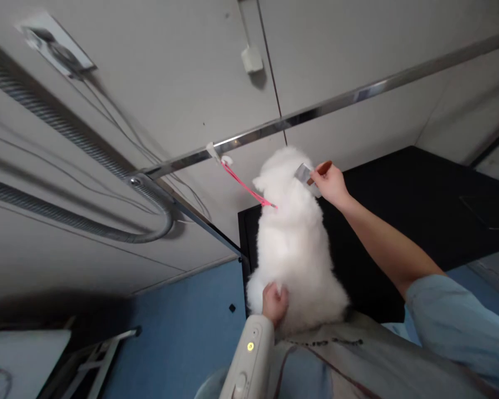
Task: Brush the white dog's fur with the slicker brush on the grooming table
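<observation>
Pale and close at the bottom comes the handheld device (254,360), a yellow light glowing on its casing; it hides your left forearm, and what supports it you can't tell from this angle. Just right of it, your grey apron (382,338) spreads below the dog's hindquarters.

Now your left hand (275,303), fingers curled against the fur at the near left! Whether they've closed on a tuft you can't tell; resting there, the hand probably helps steady the near end. And filling the middle, the fluffy white dog (293,238) is up on the black table (374,221), back toward you, head at the far end.

Over on the right, your blue sleeve (449,310) leads to the bare forearm, and your right hand (331,184) is firmly around 1 brush (303,173), wooden handle in the grip. Its metal head lies against the fur on the right of the dog's head, likely angled so the flat side meets the coat.

Farther still, 1 pink loop (245,186) runs from the dog's neck up leftward to the metal bar (316,111), presumably placed to limit how far the dog can stray. Off to the left curves the ribbed hose (79,216), and beyond it all stands the pale wall (170,66), a white adapter (251,59) hanging by its cable in front.
</observation>
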Tool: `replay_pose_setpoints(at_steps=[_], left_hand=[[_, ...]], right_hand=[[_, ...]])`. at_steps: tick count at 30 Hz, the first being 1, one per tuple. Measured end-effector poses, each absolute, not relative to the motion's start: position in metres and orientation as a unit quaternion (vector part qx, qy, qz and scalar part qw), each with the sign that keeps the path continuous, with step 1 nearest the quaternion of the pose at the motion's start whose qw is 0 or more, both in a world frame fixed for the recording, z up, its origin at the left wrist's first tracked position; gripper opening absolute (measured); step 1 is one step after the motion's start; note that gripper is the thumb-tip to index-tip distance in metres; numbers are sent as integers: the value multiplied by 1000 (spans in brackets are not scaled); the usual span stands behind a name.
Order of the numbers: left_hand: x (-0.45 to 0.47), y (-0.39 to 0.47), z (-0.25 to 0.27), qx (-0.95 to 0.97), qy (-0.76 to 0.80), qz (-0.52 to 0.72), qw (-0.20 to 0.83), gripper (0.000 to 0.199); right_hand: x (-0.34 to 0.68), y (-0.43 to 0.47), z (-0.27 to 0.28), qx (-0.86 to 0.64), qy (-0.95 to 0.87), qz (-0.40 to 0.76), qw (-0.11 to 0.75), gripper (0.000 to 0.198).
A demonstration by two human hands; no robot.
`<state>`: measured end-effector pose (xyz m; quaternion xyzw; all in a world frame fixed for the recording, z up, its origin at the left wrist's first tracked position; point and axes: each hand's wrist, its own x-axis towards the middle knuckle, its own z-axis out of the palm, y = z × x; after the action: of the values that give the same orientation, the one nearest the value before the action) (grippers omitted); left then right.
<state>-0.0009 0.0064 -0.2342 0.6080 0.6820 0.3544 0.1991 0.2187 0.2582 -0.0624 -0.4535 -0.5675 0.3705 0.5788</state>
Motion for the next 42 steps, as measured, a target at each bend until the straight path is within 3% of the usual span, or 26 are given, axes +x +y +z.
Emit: replay_pose_setpoints(at_steps=[2, 5, 7, 9, 10, 15, 19, 21, 24, 29, 30, 33, 34, 35, 38, 39, 42], left_hand=[[-9, 32, -203, 662, 632, 396, 72, 21], [-8, 91, -158, 680, 566, 460, -77, 25], [4, 126, -145, 733, 532, 419, -63, 34], [19, 144, -147, 772, 534, 345, -9, 26], [25, 145, -152, 777, 546, 312, 15, 19], [31, 114, -172, 758, 618, 202, 51, 29], [30, 93, -170, 724, 673, 132, 72, 16], [33, 88, -170, 709, 692, 111, 83, 12], [39, 85, -172, 701, 697, 126, 87, 17], [46, 81, -173, 695, 707, 112, 68, 14], [46, 81, -173, 698, 705, 113, 60, 11], [46, 81, -179, 707, 692, 145, 20, 12], [45, 81, -182, 709, 687, 162, 4, 15], [43, 81, -185, 711, 679, 183, -16, 18], [36, 81, -195, 716, 644, 257, -77, 22], [32, 80, -197, 719, 630, 280, -89, 21], [22, 78, -198, 737, 568, 356, -80, 19]], right_hand=[[221, 257, -59, -421, -576, 412, 567, 20], [220, 250, -68, -407, -582, 531, 462, 27], [225, 254, -71, -450, -517, 505, 525, 28], [231, 259, -72, -470, -452, 424, 628, 26], [232, 260, -72, -459, -458, 411, 641, 25], [219, 267, -67, -405, -629, 512, 421, 25], [212, 279, -55, -458, -563, 390, 567, 24], [204, 273, -55, -395, -625, 425, 522, 24], [191, 264, -60, -335, -713, 494, 368, 31], [194, 269, -47, -458, -651, 352, 492, 21], [194, 267, -45, -441, -685, 356, 458, 20], [190, 260, -43, -363, -796, 418, 245, 21], [188, 260, -43, -372, -799, 418, 221, 20], [188, 261, -42, -404, -785, 401, 243, 18], [193, 267, -40, -486, -702, 313, 416, 15], [196, 267, -42, -468, -707, 315, 427, 17], [201, 264, -53, -363, -782, 422, 282, 22]])
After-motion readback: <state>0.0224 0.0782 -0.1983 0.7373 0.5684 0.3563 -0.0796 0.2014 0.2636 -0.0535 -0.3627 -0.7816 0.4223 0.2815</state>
